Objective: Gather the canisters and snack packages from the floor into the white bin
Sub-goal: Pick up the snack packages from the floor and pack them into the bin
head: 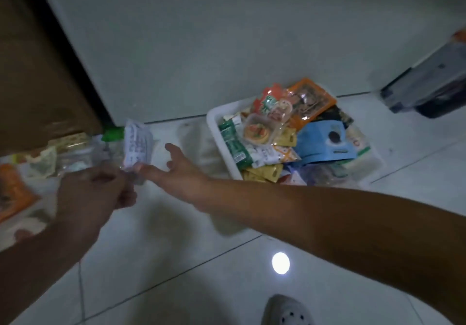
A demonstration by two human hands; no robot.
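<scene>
At nine o'clock I see an orange package (12,193) lying on the floor (176,261), with blurred clear packets (73,158) just beyond it. My left hand (93,196) sits at about eight o'clock, its grip curled round the lower edge of a white packet (137,145). My right hand (179,171) reaches in near centre, grip wide, one fingertip touching that packet. The white bin (213,125) stands on the floor at two o'clock, heaped with snack packages (322,140).
</scene>
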